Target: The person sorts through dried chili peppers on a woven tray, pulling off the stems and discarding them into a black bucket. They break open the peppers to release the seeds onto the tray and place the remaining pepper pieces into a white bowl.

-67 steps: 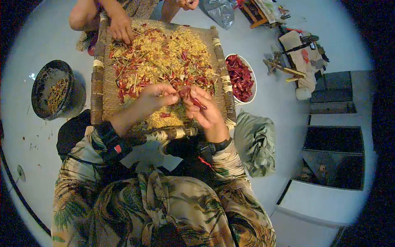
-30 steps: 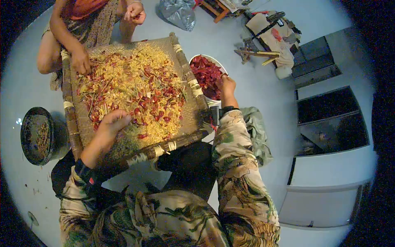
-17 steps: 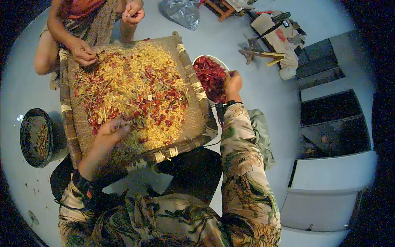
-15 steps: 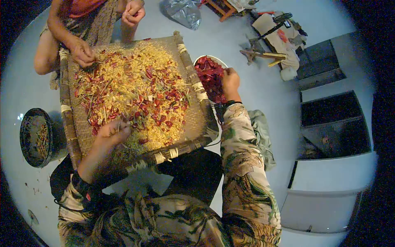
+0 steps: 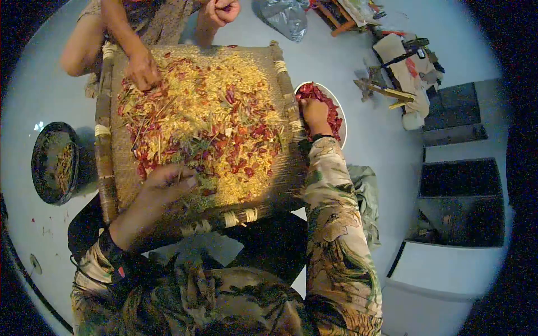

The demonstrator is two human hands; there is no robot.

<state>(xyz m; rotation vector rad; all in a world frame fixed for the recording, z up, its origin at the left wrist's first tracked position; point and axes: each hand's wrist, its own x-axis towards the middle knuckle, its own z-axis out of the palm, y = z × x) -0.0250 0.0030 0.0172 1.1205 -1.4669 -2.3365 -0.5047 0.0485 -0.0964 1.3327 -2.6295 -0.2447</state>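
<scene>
A square woven tray with a wooden frame lies before me, spread with yellow grain-like bits, red dried chili pieces and thin stalks. Over its near left part is my left hand, slightly blurred, thumb and fingers drawn together low over the stalks; what they hold, if anything, is too small to make out. My right hand is at the left side of a white bowl heaped with dark red dried chilies, beside the tray's right rail. Its fingertips point down and are mostly hidden.
Across the tray, another person's hand picks among the bits; their other hand is raised. A black bucket stands left. A clear plastic bag, a cloth-covered stool and a green cloth lie around.
My right hand has moved from the bowl's right side to its left side, nearer the tray. My left hand has shifted slightly over the stalks. The whole view has swung left.
</scene>
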